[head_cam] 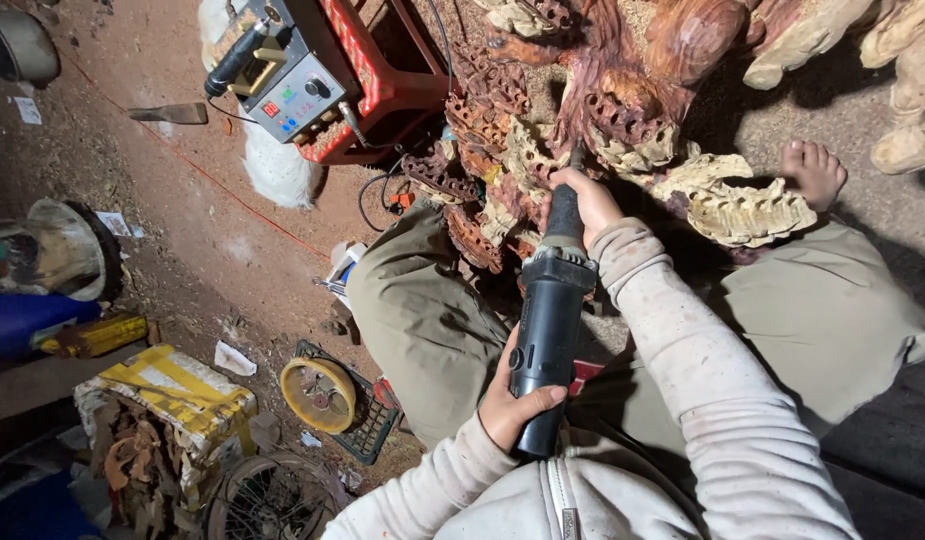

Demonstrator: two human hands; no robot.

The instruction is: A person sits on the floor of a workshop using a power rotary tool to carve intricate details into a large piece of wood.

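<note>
A black handheld carving tool (548, 320) points up into a big reddish and pale carved wood sculpture (593, 110). My left hand (513, 405) grips the tool's rear body near my chest. My right hand (586, 205) wraps the tool's neck by the tip, pressed against the carved wood. The tip itself is hidden by my fingers and the carving. I sit on the ground with my knees on either side, and my bare foot (815, 170) rests beside the sculpture.
A grey control box (288, 75) sits on a red stool (383, 80) at upper left, with cables (378, 190) trailing down. A yellow disc (318, 393), a yellow-taped box (178, 395), a wire fan guard (273, 500) and containers (43, 260) lie on the dusty floor at left.
</note>
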